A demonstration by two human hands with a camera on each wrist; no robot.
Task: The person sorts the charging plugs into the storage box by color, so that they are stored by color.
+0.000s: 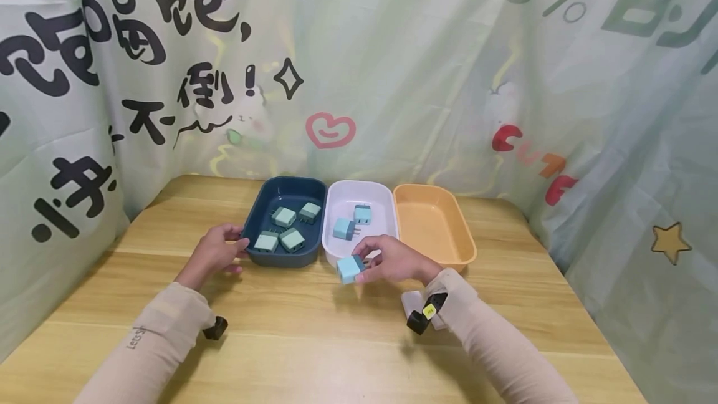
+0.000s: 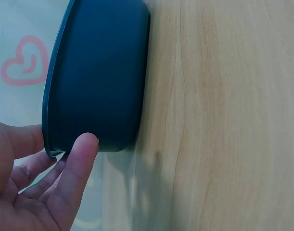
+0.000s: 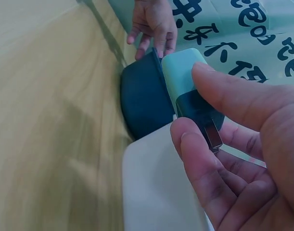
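My right hand (image 1: 395, 259) pinches a light blue plug adapter (image 1: 349, 269) with a darker prong end, above the front edge of the white tray (image 1: 361, 187). In the right wrist view, metal prongs on the adapter (image 3: 180, 72) point down between the fingers. Two similar blue adapters (image 1: 344, 228) lie inside the white tray. My left hand (image 1: 219, 248) touches the left front corner of the dark blue tray (image 1: 286, 260) with spread, relaxed fingers. Several pale green plug adapters (image 1: 283, 217) lie in that tray.
An orange tray (image 1: 434, 220) stands right of the white one, the three in a row at the back of the wooden table (image 1: 314, 341). A white object (image 1: 412, 300) lies partly hidden under the right wrist. Printed curtains (image 1: 381, 80) hang behind the table.
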